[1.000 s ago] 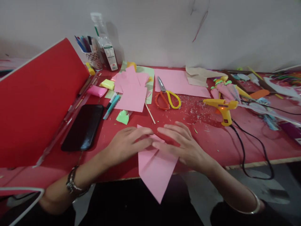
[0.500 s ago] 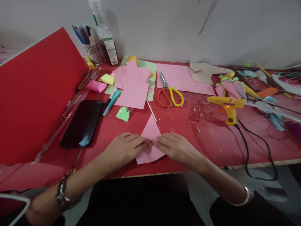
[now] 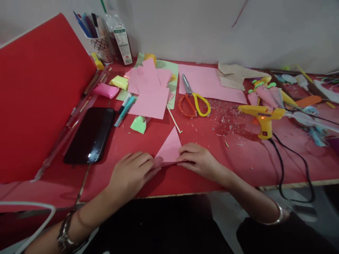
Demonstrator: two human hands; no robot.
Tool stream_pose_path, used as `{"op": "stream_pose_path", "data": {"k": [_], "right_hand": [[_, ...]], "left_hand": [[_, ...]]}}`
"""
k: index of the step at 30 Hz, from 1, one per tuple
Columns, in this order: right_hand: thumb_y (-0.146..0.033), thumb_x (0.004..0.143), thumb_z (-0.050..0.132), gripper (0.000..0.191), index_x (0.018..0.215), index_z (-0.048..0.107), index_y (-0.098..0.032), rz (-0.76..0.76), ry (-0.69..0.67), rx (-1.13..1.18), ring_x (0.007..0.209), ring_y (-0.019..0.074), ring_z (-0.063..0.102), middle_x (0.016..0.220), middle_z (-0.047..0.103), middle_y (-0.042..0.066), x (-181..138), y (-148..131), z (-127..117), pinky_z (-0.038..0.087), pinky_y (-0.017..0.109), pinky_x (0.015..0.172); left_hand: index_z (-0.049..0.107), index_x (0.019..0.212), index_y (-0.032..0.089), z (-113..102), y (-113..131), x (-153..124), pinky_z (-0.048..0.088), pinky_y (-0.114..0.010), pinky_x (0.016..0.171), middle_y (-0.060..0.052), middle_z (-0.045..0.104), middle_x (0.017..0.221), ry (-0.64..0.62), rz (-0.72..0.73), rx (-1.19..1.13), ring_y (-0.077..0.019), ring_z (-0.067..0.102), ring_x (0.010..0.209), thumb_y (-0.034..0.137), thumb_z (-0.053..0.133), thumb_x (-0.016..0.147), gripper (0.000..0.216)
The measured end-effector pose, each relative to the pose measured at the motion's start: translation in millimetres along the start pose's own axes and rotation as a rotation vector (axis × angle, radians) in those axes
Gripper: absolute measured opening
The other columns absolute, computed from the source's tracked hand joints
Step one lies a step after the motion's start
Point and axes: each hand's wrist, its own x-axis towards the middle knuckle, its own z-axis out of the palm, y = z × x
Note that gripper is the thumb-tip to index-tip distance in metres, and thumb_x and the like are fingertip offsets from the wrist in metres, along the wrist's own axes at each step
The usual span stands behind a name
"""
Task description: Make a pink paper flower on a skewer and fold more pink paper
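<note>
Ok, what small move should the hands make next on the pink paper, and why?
Probably press the near edge of the pink paper down against the red table: the left hand and right hand hold it at opposite sides, and that edge seems slightly lifted, with shadow beneath it.

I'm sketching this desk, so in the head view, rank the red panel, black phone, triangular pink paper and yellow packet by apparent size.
1. Red panel
2. Black phone
3. Triangular pink paper, partly covered
4. Yellow packet
</note>
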Motion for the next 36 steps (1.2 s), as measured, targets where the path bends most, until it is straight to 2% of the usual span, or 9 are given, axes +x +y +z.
{"op": "stream_pose_path", "data": {"k": [7,11,15,21,25,27,30,33,36], "right_hand": [[-0.029,0.083,0.047,0.027,0.063,0.056,-0.013,0.144,-0.017,-0.001,0.064,0.0119,0.049,0.070,0.056,0.005,3.9,-1.4,2.3,0.041,0.023,0.059],[-0.028,0.082,0.048,0.024,0.063,0.053,-0.013,0.230,-0.039,-0.050,0.064,0.0126,0.048,0.068,0.053,0.005,5.6,-1.7,3.8,0.040,0.024,0.059],[-0.025,0.081,0.049,0.022,0.061,0.050,-0.014,0.247,-0.050,-0.122,0.065,0.0137,0.047,0.068,0.052,0.005,7.3,-1.6,4.5,0.040,0.024,0.060],[-0.026,0.081,0.048,0.024,0.060,0.047,-0.015,0.274,-0.063,-0.251,0.063,0.0139,0.044,0.066,0.049,0.004,8.9,-5.1,5.3,0.037,0.025,0.059],[-0.028,0.083,0.046,0.026,0.060,0.048,-0.015,0.313,-0.069,-0.327,0.061,0.0138,0.042,0.064,0.048,0.003,10.6,-8.4,6.3,0.035,0.025,0.056],[-0.028,0.083,0.044,0.027,0.060,0.048,-0.016,0.321,-0.076,-0.347,0.060,0.0137,0.041,0.063,0.048,0.003,11.3,-8.8,7.2,0.034,0.025,0.056],[-0.027,0.084,0.041,0.028,0.060,0.050,-0.016,0.310,-0.082,-0.371,0.060,0.0143,0.042,0.063,0.048,0.003,11.6,-7.8,8.8,0.034,0.026,0.056],[-0.025,0.084,0.041,0.026,0.062,0.051,-0.015,0.295,-0.089,-0.388,0.062,0.0151,0.043,0.065,0.050,0.004,11.2,-6.7,10.2,0.034,0.026,0.057],[-0.025,0.084,0.042,0.025,0.064,0.053,-0.015,0.306,-0.094,-0.398,0.063,0.0157,0.044,0.066,0.051,0.004,10.9,-7.2,11.2,0.035,0.027,0.058]], "left_hand": [[0.058,0.061,0.016,-0.6,1.3,0.1,0.027,-0.022,0.042,0.001,0.050,0.049,-0.152,-0.224,0.029,-0.0109,0.048,0.044,0.043,0.022,0.089,0.053],[0.057,0.060,0.016,-2.6,2.3,2.7,0.025,-0.022,0.043,0.000,0.050,0.049,-0.326,-0.325,0.085,-0.0134,0.051,0.048,0.046,0.033,0.086,0.046],[0.058,0.066,0.016,-4.7,3.8,9.5,0.022,-0.022,0.042,-0.001,0.055,0.055,-0.502,-0.411,0.130,-0.0151,0.054,0.052,0.043,0.041,0.083,0.036],[0.057,0.066,0.015,-4.0,5.9,14.3,0.020,-0.023,0.041,-0.003,0.055,0.055,-0.526,-0.430,0.180,-0.0166,0.055,0.051,0.042,0.039,0.084,0.037],[0.056,0.066,0.015,-0.7,2.8,10.7,0.023,-0.024,0.039,-0.001,0.055,0.053,-0.440,-0.348,0.223,-0.0154,0.054,0.048,0.037,0.039,0.085,0.034],[0.058,0.078,0.014,1.2,-0.3,8.0,0.030,-0.024,0.042,-0.004,0.060,0.066,-0.267,-0.248,0.233,-0.0155,0.056,0.055,0.032,0.037,0.086,0.029],[0.054,0.103,0.018,1.4,-4.1,5.9,0.041,-0.026,0.062,-0.007,0.061,0.094,-0.044,0.023,0.242,-0.0165,0.057,0.079,0.015,0.034,0.085,0.027],[0.051,0.110,0.025,-1.8,-5.2,8.3,0.037,-0.030,0.080,0.000,0.060,0.105,-0.051,0.285,0.198,-0.0143,0.053,0.091,0.003,0.031,0.083,0.040],[0.050,0.113,0.026,-4.2,-5.9,13.2,0.035,-0.029,0.079,0.004,0.059,0.110,-0.159,0.332,0.122,-0.0136,0.052,0.093,0.006,0.033,0.086,0.037]]}}
